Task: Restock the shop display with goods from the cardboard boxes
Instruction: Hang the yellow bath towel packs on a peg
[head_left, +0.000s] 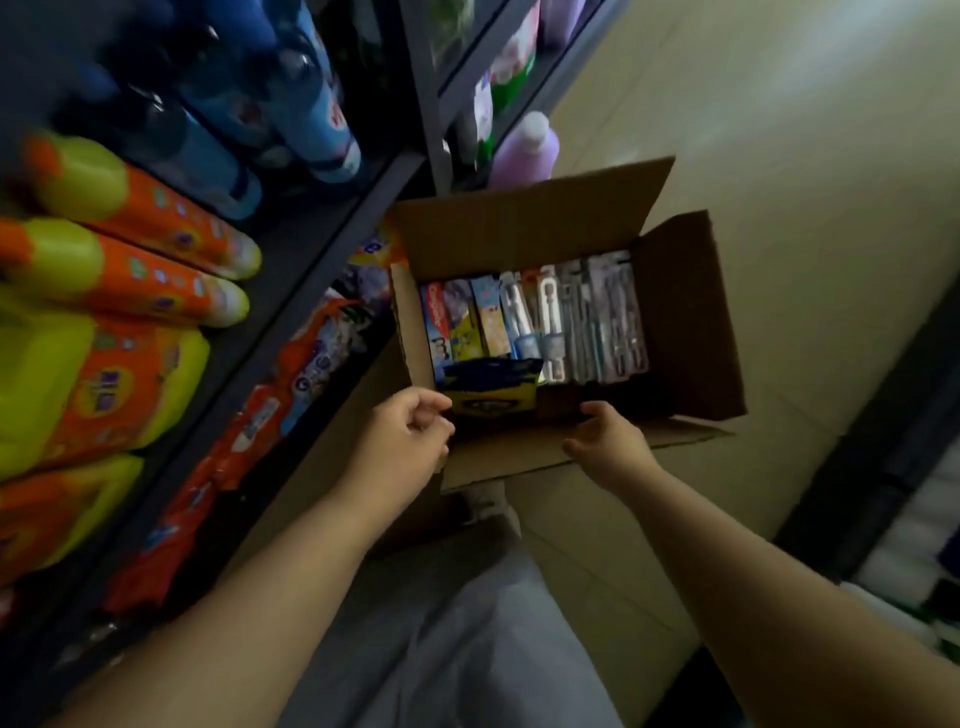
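Observation:
An open cardboard box (680, 332) stands on the floor beside the shelving. Inside it, toothpaste cartons (467, 325) stand in a row on the left and toothbrush blister packs (597, 317) on the right. A dark blue and yellow pack (491, 389) lies at the near side of the box. My left hand (410, 431) hovers at the box's near-left corner, fingers loosely curled beside that pack, gripping nothing I can see. My right hand (608, 436) reaches over the near wall with relaxed fingers and holds nothing.
Dark metal shelves (332, 234) on the left carry orange and yellow detergent bottles (140, 270), blue bottles (291, 98) and orange refill pouches (270, 415). A purple bottle (524, 150) stands behind the box. Tiled floor (805, 130) lies to the right, with another dark shelf unit (883, 467) at the right edge.

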